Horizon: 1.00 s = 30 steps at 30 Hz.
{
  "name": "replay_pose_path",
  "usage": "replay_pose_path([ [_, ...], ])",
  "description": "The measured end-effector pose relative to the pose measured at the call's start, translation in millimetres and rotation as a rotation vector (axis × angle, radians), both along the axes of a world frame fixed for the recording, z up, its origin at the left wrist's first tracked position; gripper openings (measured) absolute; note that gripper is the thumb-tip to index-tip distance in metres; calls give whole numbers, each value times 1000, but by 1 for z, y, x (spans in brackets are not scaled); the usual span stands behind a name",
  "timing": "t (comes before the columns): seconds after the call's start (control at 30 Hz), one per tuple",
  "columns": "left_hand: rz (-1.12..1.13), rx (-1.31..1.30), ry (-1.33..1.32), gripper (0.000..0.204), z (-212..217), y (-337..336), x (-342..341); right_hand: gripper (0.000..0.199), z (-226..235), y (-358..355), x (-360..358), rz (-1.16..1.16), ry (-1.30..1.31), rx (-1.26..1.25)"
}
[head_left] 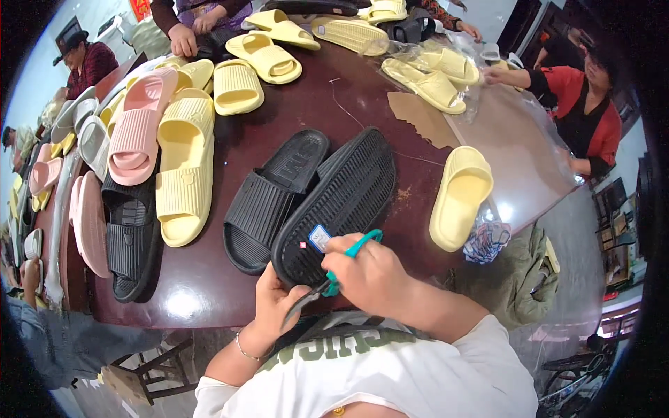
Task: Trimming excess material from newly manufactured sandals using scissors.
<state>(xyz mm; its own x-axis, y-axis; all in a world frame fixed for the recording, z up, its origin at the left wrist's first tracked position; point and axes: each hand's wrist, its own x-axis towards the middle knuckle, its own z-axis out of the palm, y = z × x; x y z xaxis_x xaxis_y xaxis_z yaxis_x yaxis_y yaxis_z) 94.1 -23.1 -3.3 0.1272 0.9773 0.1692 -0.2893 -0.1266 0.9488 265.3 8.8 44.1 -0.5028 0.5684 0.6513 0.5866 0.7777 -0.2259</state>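
Trimming a black slipper's sole with scissors, tag still on.
Left hand (275, 303) grips the upturned black slipper (334, 205) at its near end; right hand (369, 275) is closed on teal scissors (334, 279) beside the small tag (319, 237). Its mate (272, 198) lies just left, unworked as far as shows.

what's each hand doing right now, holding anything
Left hand: closed on the heel end of the upturned black slipper.
Right hand: closed around teal-handled scissors, next to the small tag on the sole.
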Motion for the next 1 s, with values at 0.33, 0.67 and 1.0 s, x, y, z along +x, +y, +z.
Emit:
replay_pose_path([
  [0.33,0,100,248,37,11,-5,-3,34,16,19,33,283,618,-953],
  [0.67,165,-47,47,33,3,-8,-4,42,60,-28,147,-612,492,-366],
  [1.0,89,-123,-89,42,12,-3,9,40,28,-54,201,-997,-49,-543],
])
